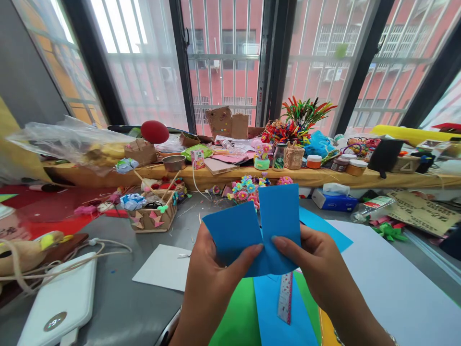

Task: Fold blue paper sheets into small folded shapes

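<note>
A piece of blue paper (pixel 279 211) is held up between both hands, with a slit running down from its top edge to near the middle. My left hand (pixel 216 269) grips the left flap, its thumb lying on the front near the slit's lower end. On the other side, my right hand (pixel 309 250) pinches the right part, thumb in front and fingers behind. Below the hands lie a patterned ruler (pixel 285 298), a blue sheet (pixel 268 317) under it, and a green sheet (pixel 234 312).
White card (pixel 162 266) lies left, beside a white power bank (pixel 63 298) with a cable. Large white paper (pixel 389 274) spreads at right. Behind stand a cardboard box (pixel 154 218) with paper flowers and a blue tissue pack (pixel 333 199). A cluttered sill (pixel 230 175) runs below barred windows.
</note>
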A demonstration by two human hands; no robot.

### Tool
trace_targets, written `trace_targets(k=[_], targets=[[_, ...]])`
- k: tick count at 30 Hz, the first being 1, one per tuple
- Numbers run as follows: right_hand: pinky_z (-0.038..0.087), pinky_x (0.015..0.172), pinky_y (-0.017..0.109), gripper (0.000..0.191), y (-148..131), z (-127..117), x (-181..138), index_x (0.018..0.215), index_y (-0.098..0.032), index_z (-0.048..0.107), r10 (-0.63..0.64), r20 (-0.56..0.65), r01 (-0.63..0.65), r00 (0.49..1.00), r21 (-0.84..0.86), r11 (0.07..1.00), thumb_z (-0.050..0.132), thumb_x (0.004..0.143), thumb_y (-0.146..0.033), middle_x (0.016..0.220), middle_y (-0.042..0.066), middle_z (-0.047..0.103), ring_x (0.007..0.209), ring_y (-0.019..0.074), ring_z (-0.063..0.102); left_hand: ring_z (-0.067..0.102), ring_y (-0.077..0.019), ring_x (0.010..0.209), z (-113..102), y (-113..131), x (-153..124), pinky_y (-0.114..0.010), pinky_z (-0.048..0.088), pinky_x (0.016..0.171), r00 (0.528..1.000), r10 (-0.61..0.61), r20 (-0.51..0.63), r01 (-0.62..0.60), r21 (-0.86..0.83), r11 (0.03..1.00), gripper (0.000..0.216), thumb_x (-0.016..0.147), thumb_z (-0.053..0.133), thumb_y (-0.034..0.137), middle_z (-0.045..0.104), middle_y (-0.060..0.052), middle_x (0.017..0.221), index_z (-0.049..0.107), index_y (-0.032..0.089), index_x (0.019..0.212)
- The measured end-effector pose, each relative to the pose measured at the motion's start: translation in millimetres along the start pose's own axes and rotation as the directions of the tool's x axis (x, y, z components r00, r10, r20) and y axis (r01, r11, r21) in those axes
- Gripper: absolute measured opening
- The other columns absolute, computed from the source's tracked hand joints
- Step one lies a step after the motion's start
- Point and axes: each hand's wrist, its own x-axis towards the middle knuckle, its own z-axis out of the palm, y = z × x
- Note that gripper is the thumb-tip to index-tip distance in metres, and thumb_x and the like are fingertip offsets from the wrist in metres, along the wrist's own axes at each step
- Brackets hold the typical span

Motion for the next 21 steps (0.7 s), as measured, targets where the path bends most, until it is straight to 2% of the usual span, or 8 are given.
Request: trace_targets(k=[2,4,9,12,17,21], targets=[[0.053,0.059,0.027,0.016,2.8,0.1,0.2,0.084,-0.023,0.069,-0.001,0.005,0.001,1.000,0.033,0.999,0.068,0.068,-0.027,0.076,0.001,0.071,0.064,0.0164,0.065,0.067,-0.0222,0.071,-0.1,-0.5,-1.4,-0.027,0.055,0.059,0.999,0.022,-0.046,-0.020,0.039,0.999,0.046,0.055,0.075,0.023,0.069,-0.002,0.080,0.049,0.018,0.092],[0.054,0.060,0.026,0.018,3.6,0.7,0.0,0.086,-0.023,0.069,-0.005,0.003,0.005,1.000,0.025,1.000,0.068,0.069,-0.027,0.077,0.001,0.071,0.065,0.0162,0.065,0.067,-0.0222,0.070,-0.6,-0.4,-1.2,-0.029,0.056,0.060,0.999,0.029,-0.036,-0.028,0.035,0.999,0.046,0.055,0.075,0.023,0.069,-0.002,0.080,0.048,0.018,0.093],[0.054,0.063,0.025,0.016,-0.5,1.0,0.2,0.085,-0.024,0.068,-0.044,-0.040,0.041,0.998,-0.055,0.998,0.067,0.070,-0.029,0.078,0.001,0.071,0.071,0.0170,0.065,0.068,-0.0217,0.070,-2.5,0.1,4.1,-0.027,0.056,0.056,0.988,-0.052,0.146,0.060,-0.053,0.997,0.050,0.060,0.072,0.018,0.070,-0.003,0.083,0.043,0.019,0.100],[0.053,0.063,0.025,0.017,-3.5,-1.7,0.3,0.084,-0.022,0.067,-0.035,-0.027,0.032,0.999,-0.092,0.995,0.067,0.069,-0.031,0.078,0.001,0.070,0.070,0.0164,0.065,0.067,-0.0223,0.073,-3.3,-0.9,6.6,-0.026,0.056,0.056,0.978,-0.082,0.190,0.094,-0.056,0.994,0.051,0.060,0.071,0.016,0.070,-0.004,0.085,0.042,0.018,0.102],[0.045,0.045,0.015,0.016,-4.5,-5.3,0.9,0.061,-0.017,0.064,-0.006,-0.011,0.004,1.000,-0.205,0.979,0.070,0.065,-0.031,0.051,-0.004,0.062,0.047,0.0072,0.057,0.068,-0.0184,0.064,-1.2,-0.6,4.5,-0.023,0.056,0.055,0.994,-0.005,0.108,0.007,-0.016,1.000,0.047,0.061,0.071,0.016,0.070,0.001,0.073,0.043,0.019,0.098],[0.041,0.043,0.013,0.019,-1.7,-3.9,2.4,0.062,-0.016,0.063,-0.002,-0.028,-0.002,1.000,-0.157,0.988,0.068,0.067,-0.033,0.045,-0.004,0.060,0.042,0.0048,0.054,0.067,-0.0148,0.062,2.9,-0.7,-1.2,-0.018,0.055,0.053,0.998,0.054,-0.036,-0.055,-0.007,0.998,0.046,0.057,0.074,0.017,0.070,0.003,0.073,0.047,0.020,0.094]])
